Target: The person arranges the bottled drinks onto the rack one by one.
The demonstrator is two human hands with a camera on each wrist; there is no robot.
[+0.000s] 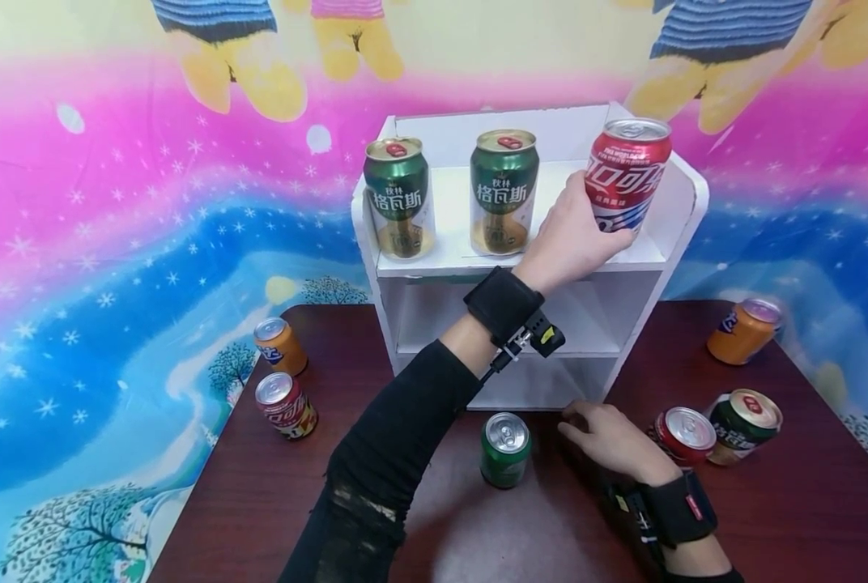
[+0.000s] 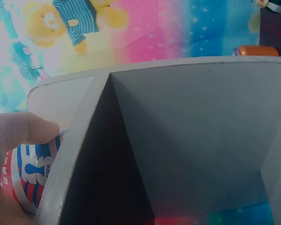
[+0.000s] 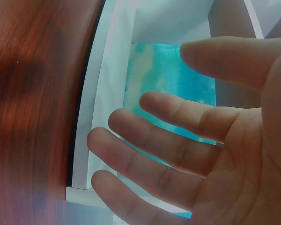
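My left hand (image 1: 572, 235) grips a red cola can (image 1: 629, 174) at the right end of the white shelf unit's top tier. In the left wrist view, the thumb (image 2: 35, 129) lies against the can's blue and red print (image 2: 35, 164). Two green-and-gold kvass cans stand upright on the same tier, one at the left (image 1: 399, 198) and one in the middle (image 1: 504, 193). Low in front of the unit, my right hand (image 1: 619, 441) holds nothing. Its fingers (image 3: 154, 157) are spread and slightly bent in the right wrist view. A green can (image 1: 505, 453) stands to its left.
The white shelf unit (image 1: 660, 312) stands on a dark red-brown table (image 1: 208, 518). At the left are an orange can (image 1: 281, 346) and a red can (image 1: 286, 406). Another orange can (image 1: 742, 334), red can (image 1: 683, 437) and kvass can (image 1: 743, 425) stand at the right.
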